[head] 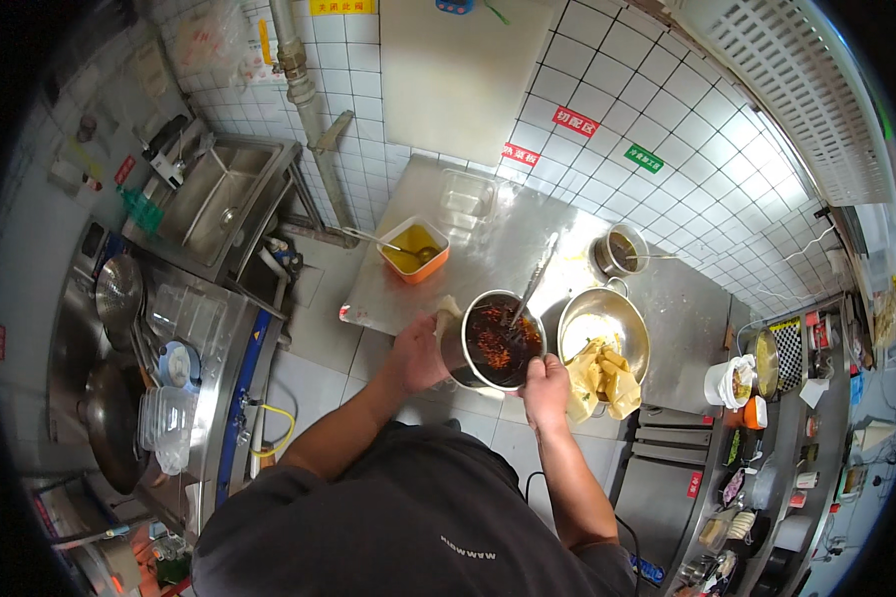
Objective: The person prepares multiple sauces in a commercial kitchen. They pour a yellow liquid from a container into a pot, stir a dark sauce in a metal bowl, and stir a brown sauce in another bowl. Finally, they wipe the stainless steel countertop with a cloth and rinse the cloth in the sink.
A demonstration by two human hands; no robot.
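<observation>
My left hand (422, 354) grips the left side of a deep stainless steel pot (459, 366), with a bit of beige cloth (448, 312) showing at its wall. On the near right side, my right hand (547, 392) holds the pot by the rim. Dark red liquid with chili flakes (496, 339) fills much of it, and a metal utensil (535, 280) leans out over the far rim. Just right of the pot is a two-handled steel basin (582, 306), with crumpled yellowish sheets (605, 377) over its near side.
On the steel table (493, 254) stand an orange container (412, 272) of yellow liquid with a ladle, a clear tray (467, 195) and a small pot (614, 252). A sink (224, 201) and stove (216, 418) lie left; a crowded shelf (784, 440) runs along the right.
</observation>
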